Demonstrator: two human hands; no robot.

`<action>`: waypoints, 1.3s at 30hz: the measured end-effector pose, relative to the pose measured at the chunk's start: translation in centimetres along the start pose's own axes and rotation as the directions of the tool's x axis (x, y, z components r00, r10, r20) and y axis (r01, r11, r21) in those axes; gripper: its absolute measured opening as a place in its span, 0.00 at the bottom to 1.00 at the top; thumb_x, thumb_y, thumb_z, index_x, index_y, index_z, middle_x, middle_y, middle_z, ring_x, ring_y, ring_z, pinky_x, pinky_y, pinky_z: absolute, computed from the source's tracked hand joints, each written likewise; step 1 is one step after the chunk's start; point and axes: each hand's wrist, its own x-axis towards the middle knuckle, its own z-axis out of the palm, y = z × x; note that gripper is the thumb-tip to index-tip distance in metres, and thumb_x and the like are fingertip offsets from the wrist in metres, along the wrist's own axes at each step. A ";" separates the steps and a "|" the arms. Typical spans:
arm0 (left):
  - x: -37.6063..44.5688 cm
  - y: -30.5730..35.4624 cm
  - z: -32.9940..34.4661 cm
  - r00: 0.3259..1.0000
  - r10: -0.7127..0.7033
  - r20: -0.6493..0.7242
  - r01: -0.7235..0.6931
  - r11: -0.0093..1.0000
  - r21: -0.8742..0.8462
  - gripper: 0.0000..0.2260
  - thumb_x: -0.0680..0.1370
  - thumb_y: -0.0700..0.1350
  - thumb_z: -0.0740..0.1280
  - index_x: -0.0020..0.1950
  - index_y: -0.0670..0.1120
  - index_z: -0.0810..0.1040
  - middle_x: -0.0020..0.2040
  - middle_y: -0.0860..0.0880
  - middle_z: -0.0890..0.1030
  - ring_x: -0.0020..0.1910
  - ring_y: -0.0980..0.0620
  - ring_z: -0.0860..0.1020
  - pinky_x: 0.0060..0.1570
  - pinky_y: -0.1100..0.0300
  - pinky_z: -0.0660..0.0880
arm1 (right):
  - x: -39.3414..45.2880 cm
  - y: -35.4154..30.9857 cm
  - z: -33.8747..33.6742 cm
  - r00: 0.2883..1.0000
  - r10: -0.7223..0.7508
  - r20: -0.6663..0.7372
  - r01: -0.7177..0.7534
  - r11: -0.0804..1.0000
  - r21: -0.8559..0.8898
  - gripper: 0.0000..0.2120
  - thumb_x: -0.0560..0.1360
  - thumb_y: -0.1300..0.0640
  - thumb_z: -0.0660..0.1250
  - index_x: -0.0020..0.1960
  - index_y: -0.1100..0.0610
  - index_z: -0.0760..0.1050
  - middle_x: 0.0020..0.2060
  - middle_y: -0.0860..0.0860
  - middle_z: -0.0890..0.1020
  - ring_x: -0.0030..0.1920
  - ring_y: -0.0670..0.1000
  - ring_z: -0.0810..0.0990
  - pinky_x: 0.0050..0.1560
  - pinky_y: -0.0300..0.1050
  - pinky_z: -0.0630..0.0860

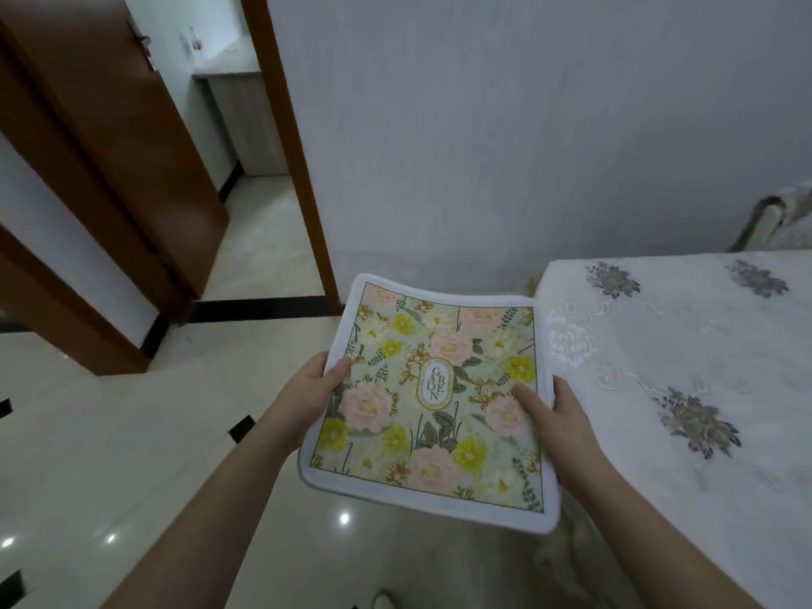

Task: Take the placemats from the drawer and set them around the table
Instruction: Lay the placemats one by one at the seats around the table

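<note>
Both hands are holding the placemats [433,400] in the air above the floor, left hand [323,380] pinching the left edge, right hand [556,415] the right edge, fingers curled under. The tabletop [685,358] is lying just right, nearer the right hand.

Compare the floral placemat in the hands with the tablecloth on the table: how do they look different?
The placemat is printed in bright pink, yellow and green flowers inside a white border; the tablecloth is pale with scattered grey-purple embroidered flowers. The placemat is held in the air by the left hand and right hand; the tablecloth lies spread over the table. Both are floral.
</note>
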 end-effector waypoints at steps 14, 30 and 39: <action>17.2 7.6 16.0 0.904 0.006 0.428 -0.109 0.971 0.215 0.05 0.83 0.52 0.62 0.56 0.56 0.76 0.51 0.48 0.85 0.47 0.45 0.84 0.45 0.49 0.82 | 7.5 3.4 -7.2 0.883 0.197 -0.426 -0.135 0.976 0.171 0.16 0.78 0.47 0.67 0.63 0.49 0.71 0.51 0.49 0.82 0.47 0.53 0.84 0.49 0.58 0.82; 26.6 11.3 38.3 0.614 0.008 0.789 -0.438 0.835 0.333 0.10 0.82 0.52 0.64 0.61 0.51 0.79 0.51 0.52 0.84 0.51 0.49 0.83 0.51 0.50 0.80 | 10.0 7.8 -13.9 0.502 0.419 -0.756 -0.159 0.904 0.396 0.17 0.78 0.49 0.66 0.65 0.51 0.70 0.52 0.47 0.81 0.47 0.48 0.83 0.44 0.47 0.79; 29.6 10.4 44.4 0.357 -0.099 0.929 -0.620 0.719 0.314 0.15 0.82 0.54 0.63 0.64 0.48 0.77 0.49 0.54 0.82 0.44 0.57 0.81 0.34 0.66 0.74 | 9.4 8.5 -9.7 0.251 0.568 -0.784 -0.204 0.822 0.531 0.15 0.79 0.47 0.65 0.63 0.51 0.71 0.51 0.46 0.82 0.47 0.47 0.83 0.42 0.42 0.79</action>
